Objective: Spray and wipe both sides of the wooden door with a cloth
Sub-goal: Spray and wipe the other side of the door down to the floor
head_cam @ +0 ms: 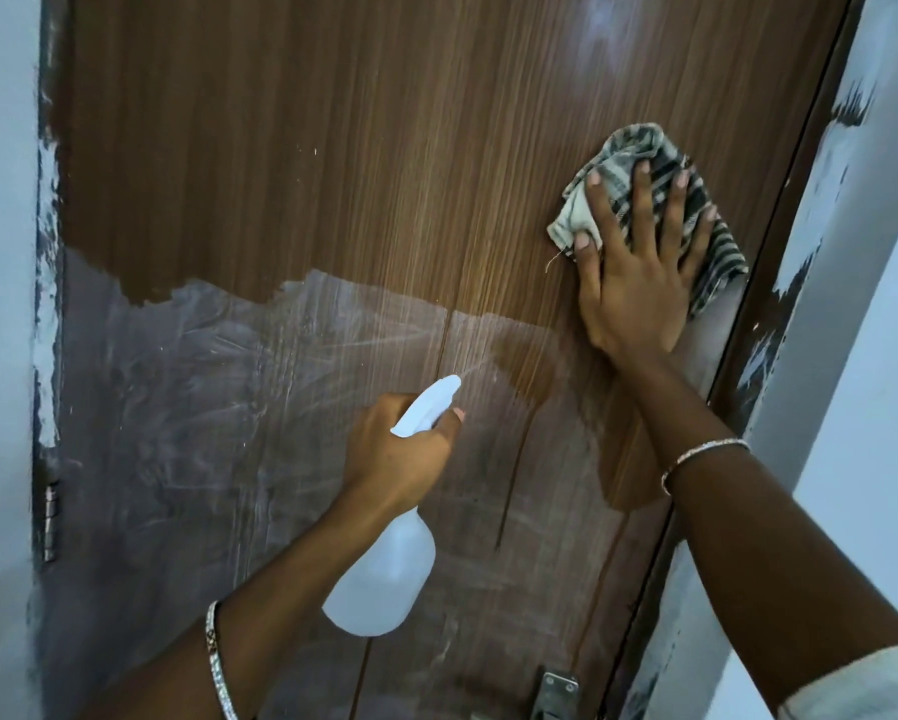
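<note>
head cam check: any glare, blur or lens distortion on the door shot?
Head view: there is one soft glare patch high on the wooden door; the whitish lower half looks like residue, not glare. The right hand and cloth are sharp; the spray bottle in the left hand is slightly soft. Wide-angle skew makes the door's right edge lean; the light is dim and bluish.

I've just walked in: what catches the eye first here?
The brown wooden door fills the view, clean above, filmed with whitish smears below. Near its right edge the right hand presses a striped grey cloth against it; lower centre, the left hand grips a white plastic spray bottle aimed at it.
</note>
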Demonstrator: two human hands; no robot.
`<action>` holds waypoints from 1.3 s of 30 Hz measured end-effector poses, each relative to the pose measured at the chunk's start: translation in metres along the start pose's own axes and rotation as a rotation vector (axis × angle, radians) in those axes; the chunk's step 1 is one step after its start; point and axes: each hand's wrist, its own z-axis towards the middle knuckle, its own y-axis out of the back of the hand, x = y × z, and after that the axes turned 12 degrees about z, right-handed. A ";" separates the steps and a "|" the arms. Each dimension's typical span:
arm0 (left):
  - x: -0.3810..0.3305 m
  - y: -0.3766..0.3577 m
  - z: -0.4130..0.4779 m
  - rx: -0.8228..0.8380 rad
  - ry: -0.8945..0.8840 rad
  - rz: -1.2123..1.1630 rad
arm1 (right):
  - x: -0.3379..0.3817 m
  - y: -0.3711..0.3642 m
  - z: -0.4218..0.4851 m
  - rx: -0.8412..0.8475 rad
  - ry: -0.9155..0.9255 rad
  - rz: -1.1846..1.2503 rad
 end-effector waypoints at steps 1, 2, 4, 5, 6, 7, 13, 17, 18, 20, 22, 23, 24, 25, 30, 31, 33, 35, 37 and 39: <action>0.003 0.000 0.001 -0.005 0.003 -0.007 | 0.002 -0.001 -0.005 -0.008 -0.003 -0.009; 0.007 0.001 0.003 -0.007 0.011 -0.014 | 0.004 -0.003 -0.014 -0.017 -0.007 -0.009; 0.013 0.002 0.004 -0.001 0.043 -0.052 | 0.014 -0.010 -0.040 -0.019 -0.029 0.000; 0.015 0.003 0.003 -0.002 0.061 -0.082 | 0.021 -0.015 -0.058 -0.002 -0.029 0.002; 0.015 0.005 0.000 -0.003 0.081 -0.111 | 0.029 -0.022 -0.079 0.026 -0.006 -0.001; 0.016 0.007 -0.003 0.007 0.091 -0.143 | 0.037 -0.030 -0.103 0.062 0.035 -0.002; 0.017 0.018 -0.011 0.031 0.028 -0.182 | 0.047 -0.050 -0.190 0.220 0.256 0.010; 0.014 0.026 -0.012 0.054 0.004 -0.188 | 0.043 -0.037 -0.135 0.242 0.301 -0.011; 0.013 0.028 -0.012 0.052 0.006 -0.192 | 0.040 -0.033 -0.107 0.225 0.284 -0.007; 0.014 0.030 -0.010 0.052 0.037 -0.206 | 0.034 -0.024 -0.051 0.155 0.228 -0.018; 0.016 0.029 -0.009 0.053 0.039 -0.207 | 0.031 -0.016 -0.013 0.104 0.187 -0.040; 0.016 0.028 -0.009 0.056 0.042 -0.202 | 0.031 -0.016 -0.006 0.092 0.175 -0.052; 0.016 0.028 -0.009 0.051 0.047 -0.202 | 0.034 -0.017 -0.006 0.082 0.163 -0.058; 0.015 0.028 -0.008 0.056 0.055 -0.209 | 0.037 -0.018 -0.013 0.084 0.146 -0.058; 0.013 0.028 -0.007 0.059 0.024 -0.201 | 0.046 -0.038 -0.125 0.233 0.296 -0.030; 0.013 0.029 -0.006 0.055 0.014 -0.185 | 0.045 -0.040 -0.146 0.246 0.353 -0.025; 0.015 0.030 -0.006 0.053 0.015 -0.158 | 0.042 -0.041 -0.157 0.249 0.416 -0.039; 0.016 0.032 -0.004 0.054 0.041 -0.149 | 0.040 -0.038 -0.133 0.269 0.460 -0.054; 0.017 0.036 0.000 0.055 0.056 -0.141 | 0.042 -0.034 -0.088 0.264 0.477 -0.065; 0.018 0.040 0.002 0.040 0.070 -0.136 | 0.046 -0.030 -0.036 0.206 0.419 -0.061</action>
